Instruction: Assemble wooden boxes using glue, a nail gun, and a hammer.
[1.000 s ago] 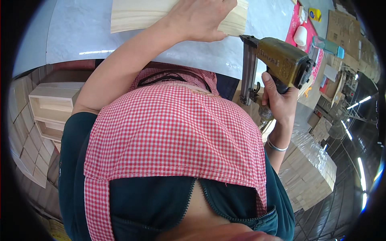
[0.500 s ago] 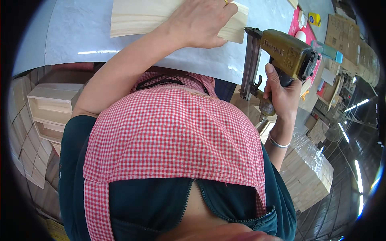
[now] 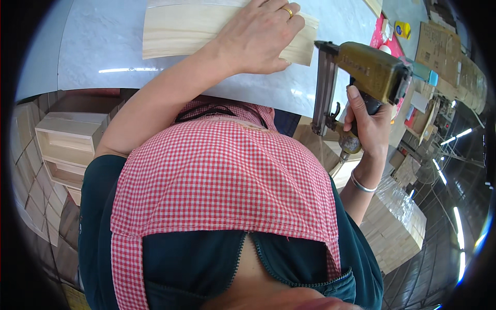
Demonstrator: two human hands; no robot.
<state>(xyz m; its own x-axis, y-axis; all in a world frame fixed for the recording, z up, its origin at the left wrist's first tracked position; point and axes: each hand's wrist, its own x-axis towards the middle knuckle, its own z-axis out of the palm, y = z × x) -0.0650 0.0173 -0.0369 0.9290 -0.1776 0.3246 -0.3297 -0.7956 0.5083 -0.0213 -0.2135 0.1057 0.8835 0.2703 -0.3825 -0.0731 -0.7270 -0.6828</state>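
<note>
A pale wooden board (image 3: 178,35) lies at the far edge of the view on a light, glossy work table. My left hand (image 3: 261,40) reaches across it, thumb at the near edge and fingers bent over the wood; the fingertips are partly cut off by the frame. In my right hand (image 3: 373,124) is a pneumatic nail gun (image 3: 369,67) with a worn olive-gold body, gripped around its dark handle. Its long magazine (image 3: 324,88) points down toward me, and its nose is just right of the board's end, apart from it.
Open wooden boxes (image 3: 70,137) are stacked below the table (image 3: 103,54) on the left. At the lower right stands a plastic-wrapped stack of wooden pieces (image 3: 395,227). A yellow container (image 3: 402,30), a cardboard box (image 3: 438,51) and a clear bottle with a blue cap (image 3: 433,77) are at the upper right.
The board, table and both hands sit slightly lower in the picture, as the view has shifted. The nail gun is tilted a little differently. Both grips look the same.
</note>
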